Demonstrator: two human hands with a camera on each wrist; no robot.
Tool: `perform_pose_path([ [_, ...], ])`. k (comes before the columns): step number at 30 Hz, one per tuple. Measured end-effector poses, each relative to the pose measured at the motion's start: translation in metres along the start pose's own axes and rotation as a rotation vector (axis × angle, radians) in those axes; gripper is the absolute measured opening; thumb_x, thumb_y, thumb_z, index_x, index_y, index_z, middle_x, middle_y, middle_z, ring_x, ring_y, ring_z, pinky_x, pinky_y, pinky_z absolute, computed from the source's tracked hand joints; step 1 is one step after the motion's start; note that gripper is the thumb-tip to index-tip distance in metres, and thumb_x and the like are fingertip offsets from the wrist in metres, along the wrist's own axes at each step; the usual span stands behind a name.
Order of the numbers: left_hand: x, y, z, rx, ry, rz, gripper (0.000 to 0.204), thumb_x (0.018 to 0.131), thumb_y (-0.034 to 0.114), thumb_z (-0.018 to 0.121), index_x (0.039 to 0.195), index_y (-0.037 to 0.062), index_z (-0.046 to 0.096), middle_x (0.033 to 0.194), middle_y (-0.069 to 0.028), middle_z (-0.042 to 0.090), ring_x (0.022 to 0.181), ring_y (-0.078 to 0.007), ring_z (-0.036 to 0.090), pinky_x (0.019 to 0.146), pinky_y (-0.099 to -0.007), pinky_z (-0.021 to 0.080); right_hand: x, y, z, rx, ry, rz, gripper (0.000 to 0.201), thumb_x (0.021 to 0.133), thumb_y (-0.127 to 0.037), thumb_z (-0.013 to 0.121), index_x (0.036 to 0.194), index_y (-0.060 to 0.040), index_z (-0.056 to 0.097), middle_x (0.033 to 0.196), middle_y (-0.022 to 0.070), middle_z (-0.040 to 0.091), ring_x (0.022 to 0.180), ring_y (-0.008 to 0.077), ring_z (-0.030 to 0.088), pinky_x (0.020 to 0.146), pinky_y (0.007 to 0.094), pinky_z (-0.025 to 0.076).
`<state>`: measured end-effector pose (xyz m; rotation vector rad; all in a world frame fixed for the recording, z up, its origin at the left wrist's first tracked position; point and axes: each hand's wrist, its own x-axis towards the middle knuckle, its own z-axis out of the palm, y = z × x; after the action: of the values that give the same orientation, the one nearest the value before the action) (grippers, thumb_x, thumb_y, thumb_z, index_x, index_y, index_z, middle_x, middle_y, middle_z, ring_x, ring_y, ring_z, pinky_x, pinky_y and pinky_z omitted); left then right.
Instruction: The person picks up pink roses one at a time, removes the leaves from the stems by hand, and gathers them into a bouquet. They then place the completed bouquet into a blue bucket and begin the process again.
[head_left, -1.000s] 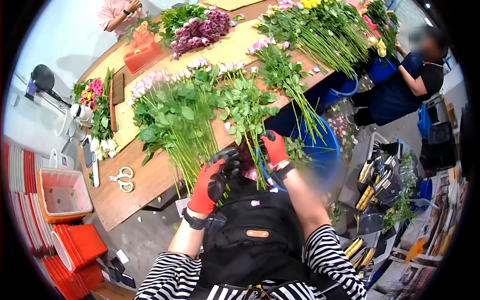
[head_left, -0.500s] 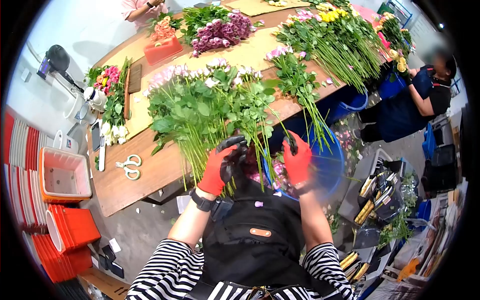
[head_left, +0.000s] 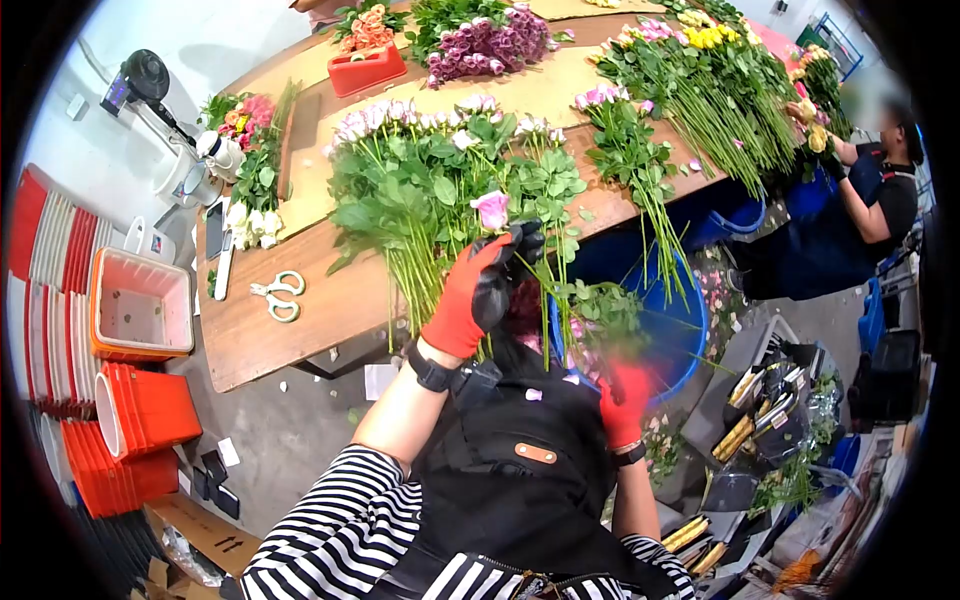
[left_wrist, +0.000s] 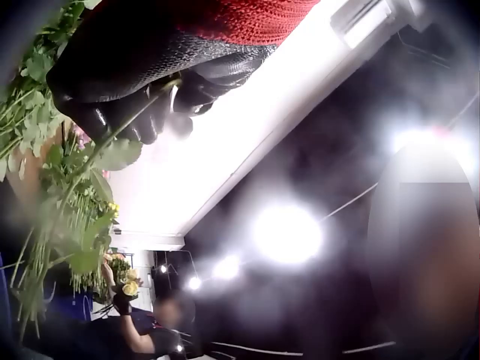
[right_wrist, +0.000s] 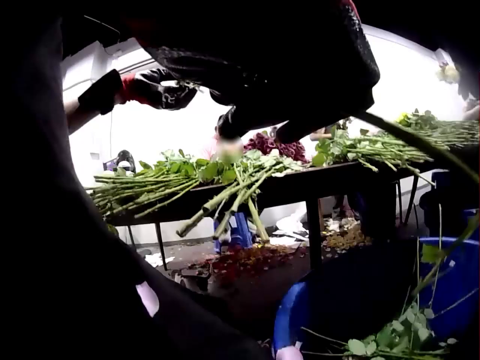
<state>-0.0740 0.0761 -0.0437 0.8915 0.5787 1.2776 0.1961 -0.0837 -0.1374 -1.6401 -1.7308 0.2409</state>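
My left hand (head_left: 475, 290), in a red glove with black palm, pinches a pink rose (head_left: 490, 211) just below its bloom, over the table's near edge. In the left wrist view its curled fingers (left_wrist: 112, 90) hold the leafy stem, which runs down and away. My right hand (head_left: 628, 395), blurred, is low beside the blue bucket (head_left: 697, 350). From its dark gloved fingers (right_wrist: 300, 82) in the right wrist view a stem (right_wrist: 420, 142) sticks out. Pale pink roses (head_left: 400, 125) lie in a leafy row beyond my left hand, stems toward me.
Pale-handled scissors (head_left: 280, 296) lie on the wooden table (head_left: 245, 345). Purple roses (head_left: 490, 45) and a red basket (head_left: 366, 70) are farther back. Another person (head_left: 860, 200) works at the right. Orange bins (head_left: 145, 300) are stacked at the left; a grey crate (head_left: 700, 425) stands at the right.
The pink rose now shows in my left hand, which has moved up and right. My right hand first rose with a stem, then dropped down and right toward my body.
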Motion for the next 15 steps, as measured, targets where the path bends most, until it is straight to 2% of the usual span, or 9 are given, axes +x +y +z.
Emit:
perform_pose_path([
  [2, -0.023, 0.027, 0.025, 0.748, 0.038, 0.217, 0.046, 0.085, -0.002, 0.055, 0.132, 0.0008, 0.054, 0.123, -0.0199, 0.058, 0.111, -0.0313, 0.058, 0.1, -0.0362, 0.043, -0.008, 0.02, 0.011, -0.046, 0.047, 0.046, 0.037, 0.074, -0.009, 0.072, 0.111, -0.0065, 0.068, 0.096, 0.0116, 0.067, 0.091, 0.0318, 0.059, 0.083, 0.0406, 0.046],
  [3, -0.027, 0.026, 0.027, 0.911, 0.052, 0.28, 0.045, 0.087, 0.0, 0.056, 0.132, 0.0002, 0.052, 0.121, -0.0184, 0.059, 0.11, -0.0289, 0.058, 0.098, -0.0348, 0.043, -0.007, 0.019, 0.011, -0.071, 0.069, 0.069, 0.037, 0.074, -0.01, 0.071, 0.111, -0.0065, 0.068, 0.096, 0.0116, 0.067, 0.091, 0.0321, 0.059, 0.085, 0.041, 0.045],
  [6, -0.043, 0.013, 0.032, 0.487, 0.164, -0.1, 0.044, 0.091, 0.006, 0.057, 0.134, -0.0016, 0.047, 0.118, -0.014, 0.061, 0.107, -0.0217, 0.059, 0.094, -0.0304, 0.045, 0.005, 0.017, 0.005, 0.074, 0.066, 0.21, 0.053, 0.073, -0.009, 0.073, 0.124, -0.0047, 0.059, 0.119, 0.0148, 0.059, 0.111, 0.0331, 0.054, 0.097, 0.0416, 0.04],
  [7, -0.049, 0.006, 0.036, 0.187, 0.273, -0.26, 0.049, 0.095, 0.01, 0.058, 0.138, -0.0039, 0.04, 0.112, -0.0093, 0.066, 0.103, -0.0137, 0.061, 0.09, -0.0259, 0.047, 0.014, 0.011, 0.0, 0.136, 0.11, 0.221, 0.056, 0.073, -0.008, 0.072, 0.126, -0.0036, 0.057, 0.122, 0.0156, 0.057, 0.113, 0.0337, 0.053, 0.099, 0.0418, 0.039],
  [8, -0.056, -0.001, 0.036, 0.289, 0.182, -0.193, 0.049, 0.096, 0.007, 0.055, 0.139, -0.0047, 0.036, 0.114, -0.0128, 0.065, 0.107, -0.0181, 0.061, 0.095, -0.0296, 0.046, 0.023, 0.005, -0.004, 0.198, 0.155, 0.229, 0.059, 0.072, -0.007, 0.072, 0.128, -0.0025, 0.054, 0.126, 0.0163, 0.055, 0.116, 0.0344, 0.052, 0.1, 0.0419, 0.039],
  [11, -0.071, -0.011, 0.042, 0.475, -0.017, -0.068, 0.045, 0.096, 0.007, 0.054, 0.138, -0.0028, 0.038, 0.118, -0.0149, 0.063, 0.105, -0.0182, 0.063, 0.095, -0.0311, 0.047, 0.071, -0.064, -0.044, 0.144, 0.303, 0.07, 0.054, 0.071, -0.006, 0.071, 0.123, -0.0005, 0.058, 0.123, 0.0187, 0.057, 0.118, 0.0359, 0.05, 0.101, 0.0429, 0.039],
  [12, -0.075, -0.02, 0.038, 0.528, -0.098, -0.004, 0.045, 0.095, 0.007, 0.056, 0.136, -0.0026, 0.041, 0.119, -0.0148, 0.062, 0.108, -0.0187, 0.061, 0.095, -0.0322, 0.046, 0.082, -0.071, -0.054, 0.096, 0.258, -0.079, 0.053, 0.07, -0.011, 0.072, 0.121, -0.0011, 0.06, 0.122, 0.0176, 0.058, 0.117, 0.0356, 0.051, 0.102, 0.0433, 0.038],
  [13, -0.078, -0.028, 0.035, 0.576, -0.176, 0.065, 0.044, 0.094, 0.006, 0.059, 0.134, -0.0024, 0.044, 0.12, -0.0147, 0.061, 0.11, -0.0192, 0.06, 0.096, -0.0333, 0.046, 0.106, -0.111, -0.073, 0.213, 0.116, -0.101, 0.055, 0.07, -0.017, 0.074, 0.121, -0.0023, 0.06, 0.124, 0.0163, 0.058, 0.117, 0.0358, 0.051, 0.102, 0.0434, 0.037],
  [15, -0.083, -0.037, 0.036, 0.596, -0.225, 0.127, 0.043, 0.09, 0.007, 0.064, 0.129, -0.0024, 0.049, 0.122, -0.0142, 0.06, 0.113, -0.0201, 0.057, 0.097, -0.0347, 0.045, 0.117, -0.128, -0.075, 0.427, 0.041, -0.121, 0.051, 0.068, -0.017, 0.077, 0.115, -0.004, 0.064, 0.123, 0.0145, 0.059, 0.118, 0.0358, 0.051, 0.102, 0.0443, 0.037],
])
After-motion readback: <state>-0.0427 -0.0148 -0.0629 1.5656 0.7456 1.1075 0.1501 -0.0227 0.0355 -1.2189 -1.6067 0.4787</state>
